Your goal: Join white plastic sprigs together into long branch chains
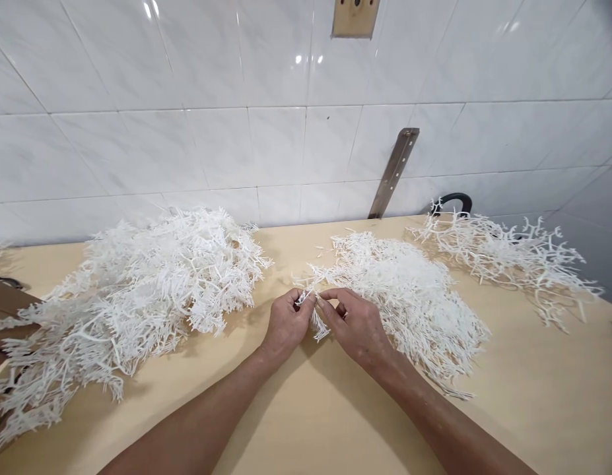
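Observation:
Between my two hands is a small white branching piece, its fine tips hanging down. My left hand is closed, thumb and fingers pinching the piece. My right hand meets it from the other side, thumb and forefinger pinched on the same piece. Just right of my right hand lies a heap of small white sprigs. To the left spreads a large pile of white branched pieces. Bare white branching stems lie at the back right.
The pale wooden table meets a tiled wall. A metal strip leans on the wall. Behind the stems is a black curved object. A brown box stands at the left edge.

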A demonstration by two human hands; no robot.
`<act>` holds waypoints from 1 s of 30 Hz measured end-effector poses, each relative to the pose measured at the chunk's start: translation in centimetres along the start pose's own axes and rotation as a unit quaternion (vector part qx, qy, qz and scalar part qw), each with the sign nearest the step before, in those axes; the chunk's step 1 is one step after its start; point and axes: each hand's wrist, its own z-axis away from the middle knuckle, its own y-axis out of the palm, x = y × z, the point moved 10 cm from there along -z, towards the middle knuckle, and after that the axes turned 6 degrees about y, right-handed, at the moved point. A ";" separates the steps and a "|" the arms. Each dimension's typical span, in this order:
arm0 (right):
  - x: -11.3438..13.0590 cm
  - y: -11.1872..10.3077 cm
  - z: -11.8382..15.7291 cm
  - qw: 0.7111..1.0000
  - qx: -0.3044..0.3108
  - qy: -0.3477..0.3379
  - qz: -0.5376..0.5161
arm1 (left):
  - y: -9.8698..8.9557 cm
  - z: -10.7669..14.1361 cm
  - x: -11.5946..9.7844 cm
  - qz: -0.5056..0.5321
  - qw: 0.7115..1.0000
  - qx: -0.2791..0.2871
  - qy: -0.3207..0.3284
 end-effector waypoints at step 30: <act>-0.6 -0.2 -0.3 0.994 -0.100 0.013 0.031 | 0.3 0.0 0.0 -0.014 1.000 -0.001 0.011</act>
